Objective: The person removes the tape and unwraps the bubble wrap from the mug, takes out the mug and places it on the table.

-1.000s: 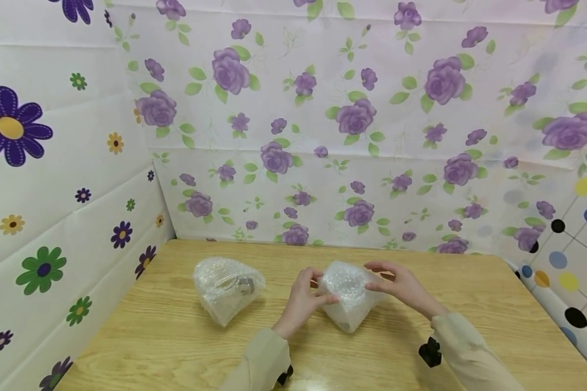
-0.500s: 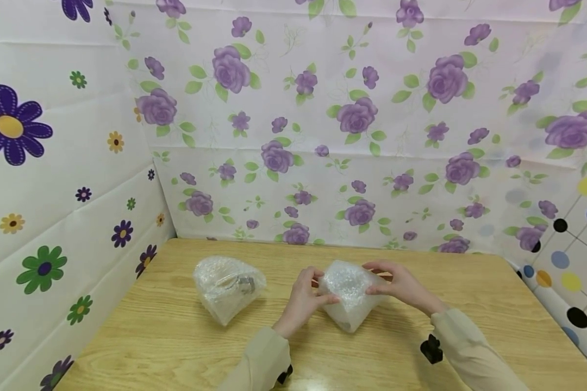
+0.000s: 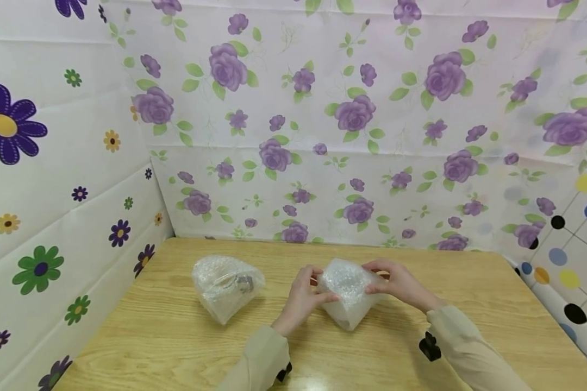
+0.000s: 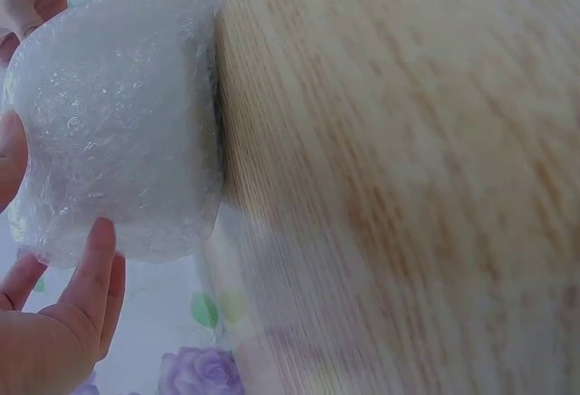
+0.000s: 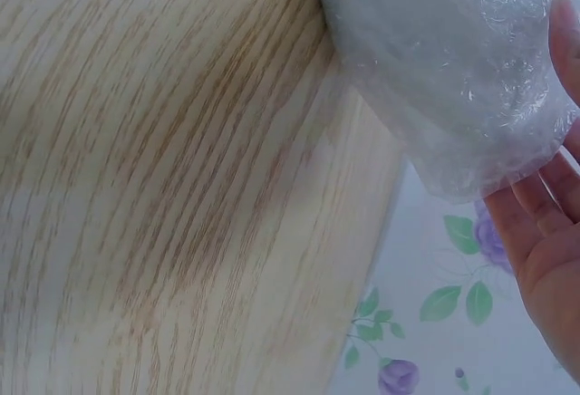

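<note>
A bundle of clear bubble wrap (image 3: 348, 296) rests on the wooden table, right of centre. My left hand (image 3: 299, 297) holds its left side, thumb in front and fingers round the side. On its right side my right hand (image 3: 398, 283) holds it, the thumb on the near face and the fingers behind. In the left wrist view, the bundle (image 4: 118, 132) looks rounded and whitish, with left fingertips on its wrap. The right wrist view shows right-hand fingers (image 5: 535, 205) at the wrap's edge. What lies inside is hidden by the wrap.
Another bubble-wrapped bundle (image 3: 225, 293) sits to the left on the wooden table (image 3: 166, 347), with a grey patch showing through. Flower-printed sheets (image 3: 313, 119) stand behind and at the left. A dotted sheet (image 3: 577, 260) hangs at the right.
</note>
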### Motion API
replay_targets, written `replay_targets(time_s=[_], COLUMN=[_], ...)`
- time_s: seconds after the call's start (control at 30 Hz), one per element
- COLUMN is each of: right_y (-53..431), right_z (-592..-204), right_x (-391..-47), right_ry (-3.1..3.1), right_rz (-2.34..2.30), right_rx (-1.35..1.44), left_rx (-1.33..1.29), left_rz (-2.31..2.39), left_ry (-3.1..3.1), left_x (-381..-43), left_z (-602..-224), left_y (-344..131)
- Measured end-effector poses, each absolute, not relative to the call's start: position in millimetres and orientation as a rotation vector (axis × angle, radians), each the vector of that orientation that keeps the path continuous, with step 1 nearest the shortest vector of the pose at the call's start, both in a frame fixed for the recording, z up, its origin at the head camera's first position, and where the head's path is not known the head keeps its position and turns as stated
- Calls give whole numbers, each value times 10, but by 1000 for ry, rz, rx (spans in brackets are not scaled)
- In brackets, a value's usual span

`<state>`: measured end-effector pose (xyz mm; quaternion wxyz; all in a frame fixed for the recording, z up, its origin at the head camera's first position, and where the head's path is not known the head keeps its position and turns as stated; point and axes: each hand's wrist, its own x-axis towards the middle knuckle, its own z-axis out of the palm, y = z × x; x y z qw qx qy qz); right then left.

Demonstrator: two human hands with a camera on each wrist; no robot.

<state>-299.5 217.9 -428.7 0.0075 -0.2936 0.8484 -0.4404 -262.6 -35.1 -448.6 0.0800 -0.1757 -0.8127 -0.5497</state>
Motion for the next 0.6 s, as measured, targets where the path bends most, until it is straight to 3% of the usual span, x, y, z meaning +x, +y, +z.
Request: replay_targets(time_s=[0.6], right_y=[2154], right_z=[-4233], right_x=[-2956], right_ry=[2688], right_rz=[-1272], right_rx=[-899], left_rx=[-537], left_rz=[-1577], left_ry=[-2442], left_x=[-2584], left_z=[-4427], left_y=[-489])
